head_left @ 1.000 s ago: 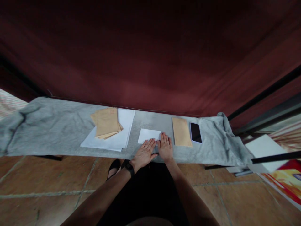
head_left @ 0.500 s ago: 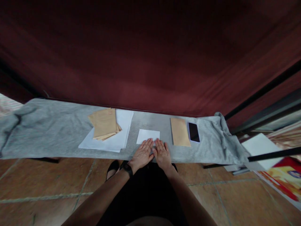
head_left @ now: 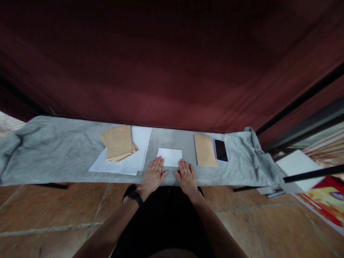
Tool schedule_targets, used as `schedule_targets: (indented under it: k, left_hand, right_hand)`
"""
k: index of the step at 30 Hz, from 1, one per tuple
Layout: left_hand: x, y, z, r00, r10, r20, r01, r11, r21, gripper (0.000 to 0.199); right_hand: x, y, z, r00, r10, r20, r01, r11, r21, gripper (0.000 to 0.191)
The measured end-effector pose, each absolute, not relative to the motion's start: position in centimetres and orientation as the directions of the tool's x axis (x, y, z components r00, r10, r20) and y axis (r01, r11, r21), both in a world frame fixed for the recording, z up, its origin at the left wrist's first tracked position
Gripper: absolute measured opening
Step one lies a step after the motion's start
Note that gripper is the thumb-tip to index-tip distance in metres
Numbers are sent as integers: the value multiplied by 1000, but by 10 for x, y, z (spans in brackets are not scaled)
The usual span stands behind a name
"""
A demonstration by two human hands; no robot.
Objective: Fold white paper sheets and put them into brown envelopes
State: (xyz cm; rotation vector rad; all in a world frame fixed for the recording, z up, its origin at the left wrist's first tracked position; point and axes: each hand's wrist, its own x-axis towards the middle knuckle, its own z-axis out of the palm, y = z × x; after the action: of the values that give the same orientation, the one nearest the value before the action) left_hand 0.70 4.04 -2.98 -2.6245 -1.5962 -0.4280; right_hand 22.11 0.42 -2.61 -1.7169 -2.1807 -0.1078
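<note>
A small white rectangle of paper (head_left: 171, 157), which looks folded, lies flat on the grey cloth (head_left: 169, 138) in front of me. My left hand (head_left: 153, 175) rests flat with fingers stretched out, its fingertips at the paper's near left corner. At the near right corner lie the fingertips of my right hand (head_left: 187, 176), also flat and open. Left of them, several brown envelopes (head_left: 119, 143) are fanned out on top of white paper sheets (head_left: 141, 143). One single brown envelope (head_left: 205, 150) lies to the right of the folded paper.
A phone (head_left: 221, 150) with a pale purple edge sits beside the single envelope. Behind the narrow cloth-covered surface rises a dark red panel (head_left: 161, 89). Black bars (head_left: 313, 175) and a red and yellow printed box (head_left: 328, 197) are at the right, above a tiled floor (head_left: 67, 208).
My left hand has slid left along the paper's near edge, away from my right hand. The right hand stays almost in place, so more of the paper shows.
</note>
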Motion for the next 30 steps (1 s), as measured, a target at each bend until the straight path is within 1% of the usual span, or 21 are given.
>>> schedule_targets:
  k: [4, 9, 11, 14, 16, 18, 22, 26, 30]
  left_hand:
    - [1, 41, -28, 370, 893, 254, 904, -410, 123, 67]
    - [10, 44, -22, 313, 915, 256, 925, -355, 137, 63]
    - [21, 46, -18, 352, 898, 265, 906, -397, 143, 62]
    - [45, 51, -14, 475, 842, 257, 840, -520, 151, 60]
    - [61, 55, -14, 540, 809, 231, 798, -579, 164, 58]
    - [74, 61, -15, 569, 800, 191, 781, -599, 177, 58]
    - [87, 73, -21, 565, 813, 140, 793, -582, 181, 58]
    - [84, 83, -26, 539, 826, 167, 809, -562, 170, 60]
    - [74, 88, -30, 474, 855, 210, 844, -509, 167, 63]
  right_hand:
    - [222, 3, -28, -176, 929, 326, 954, 242, -175, 53]
    - [222, 4, -29, -169, 932, 321, 955, 236, -183, 53]
    - [222, 4, -29, -166, 933, 319, 955, 233, -185, 53]
    - [221, 4, -28, -162, 935, 315, 956, 228, -184, 52]
    - [220, 4, -27, -162, 939, 305, 957, 224, -183, 51]
    - [220, 4, -26, -167, 941, 292, 957, 226, -180, 51]
    - [221, 3, -26, -175, 942, 287, 956, 233, -178, 49]
    - [220, 4, -28, -161, 938, 307, 956, 225, -189, 49]
    - [220, 4, -27, -144, 939, 313, 956, 214, -201, 51]
